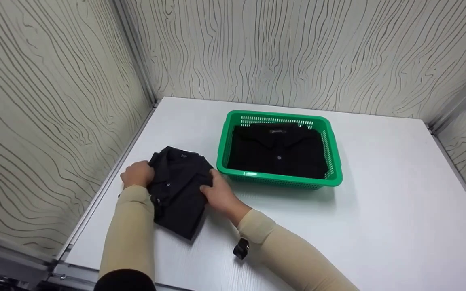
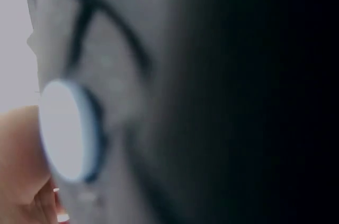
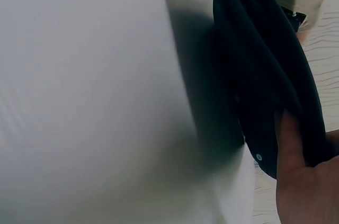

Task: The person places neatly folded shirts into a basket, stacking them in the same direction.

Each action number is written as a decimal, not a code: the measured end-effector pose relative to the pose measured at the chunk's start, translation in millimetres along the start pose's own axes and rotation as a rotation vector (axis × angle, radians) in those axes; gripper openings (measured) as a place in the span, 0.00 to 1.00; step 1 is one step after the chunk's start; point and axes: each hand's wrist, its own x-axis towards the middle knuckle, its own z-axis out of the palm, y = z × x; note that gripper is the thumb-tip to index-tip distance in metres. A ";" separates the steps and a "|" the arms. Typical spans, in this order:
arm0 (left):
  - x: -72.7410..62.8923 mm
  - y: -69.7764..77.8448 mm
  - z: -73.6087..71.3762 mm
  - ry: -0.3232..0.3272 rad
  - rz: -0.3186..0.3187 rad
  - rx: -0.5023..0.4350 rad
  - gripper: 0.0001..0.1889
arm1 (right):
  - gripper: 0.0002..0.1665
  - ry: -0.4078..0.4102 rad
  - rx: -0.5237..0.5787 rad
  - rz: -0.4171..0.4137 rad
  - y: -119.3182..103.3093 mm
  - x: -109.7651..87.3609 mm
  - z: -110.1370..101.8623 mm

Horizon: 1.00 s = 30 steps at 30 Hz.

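A folded dark shirt [image 1: 184,194] with a collar and small buttons is held at an angle over the left part of the white table. My left hand [image 1: 137,174] grips its left side, fingers partly hidden by cloth. At the opposite edge, my right hand [image 1: 220,192] pinches the fabric, thumb on top. The right wrist view shows that thumb [image 3: 290,142] against the folded layers, with the shirt raised off the table. Dark cloth and a pale button [image 2: 69,131] fill most of the left wrist view, very near the lens.
Right of the shirt stands a green plastic basket [image 1: 281,176] with a folded black shirt [image 1: 277,157] lying inside, collar toward the back. The white table [image 1: 395,194] meets patterned walls [image 1: 281,52] behind and at the left. A small black object [image 1: 241,248] hangs at my right cuff.
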 end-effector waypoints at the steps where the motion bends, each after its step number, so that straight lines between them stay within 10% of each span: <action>1: -0.6 -0.2 -0.5 0.006 0.008 -0.004 0.24 | 0.40 -0.002 0.003 -0.012 -2.8 -1.3 0.1; 15: 1.6 6.4 -11.2 0.024 0.091 -0.068 0.20 | 0.37 -0.003 -0.007 -0.106 -32.4 -2.9 -31.1; 30: -4.1 60.8 -36.7 0.098 0.271 -0.062 0.18 | 0.23 0.074 -0.013 -0.139 -56.3 -1.7 -111.7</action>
